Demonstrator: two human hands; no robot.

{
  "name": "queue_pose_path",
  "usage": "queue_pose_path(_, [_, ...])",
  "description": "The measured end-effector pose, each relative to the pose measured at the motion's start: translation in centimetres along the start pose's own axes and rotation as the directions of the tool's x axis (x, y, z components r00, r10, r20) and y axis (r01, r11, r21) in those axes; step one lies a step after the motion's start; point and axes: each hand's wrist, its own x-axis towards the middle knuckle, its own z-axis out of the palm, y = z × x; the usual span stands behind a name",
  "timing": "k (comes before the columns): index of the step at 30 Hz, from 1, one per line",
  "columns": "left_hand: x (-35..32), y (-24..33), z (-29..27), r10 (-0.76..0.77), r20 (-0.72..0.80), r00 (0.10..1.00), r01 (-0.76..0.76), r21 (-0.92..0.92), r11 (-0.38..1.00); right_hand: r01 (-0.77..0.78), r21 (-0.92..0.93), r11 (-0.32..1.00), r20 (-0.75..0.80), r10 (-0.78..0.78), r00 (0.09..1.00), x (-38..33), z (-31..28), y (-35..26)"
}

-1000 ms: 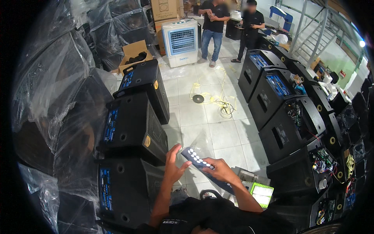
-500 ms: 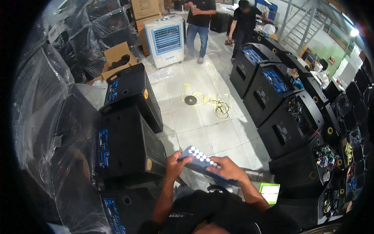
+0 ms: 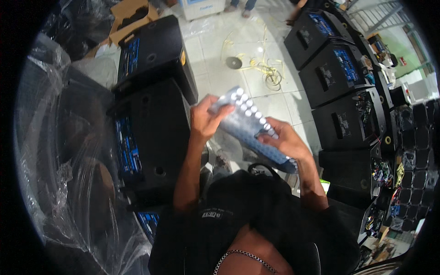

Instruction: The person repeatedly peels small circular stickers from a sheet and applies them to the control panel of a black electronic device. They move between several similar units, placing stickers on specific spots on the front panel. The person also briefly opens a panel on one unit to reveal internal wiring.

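Observation:
Between my hands is a blue-grey sheet with rows of round white stickers point(image 3: 245, 124), held tilted above my lap and a little blurred. My left hand point(image 3: 205, 118) grips its upper left end, thumb on top and fingers underneath. On the other side my right hand point(image 3: 288, 140) is closed on the long edge, with the thumb and fingertips over the dots; what is under its fingers is partly hidden.
Black speaker cabinets point(image 3: 153, 137) with blue panels stand close on my left; more cabinets point(image 3: 330, 117) line the right, some with exposed wiring. Clear plastic wrap point(image 3: 68, 151) covers a stack at far left. Ahead, yellow strapping point(image 3: 270, 68) and a dark disc point(image 3: 233, 63) lie on tiles.
The view has tipped down toward my body. The sheet appears higher and larger in the picture, turned more steeply, with both hands still gripping it.

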Motion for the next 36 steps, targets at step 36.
queue_pose_path(36, [2.4,6.4,-0.9,0.484,-0.097,0.87,-0.449,0.249,0.858,0.273,-0.283,0.919,-0.05,-0.299,0.953,5.1,1.0,-6.3])
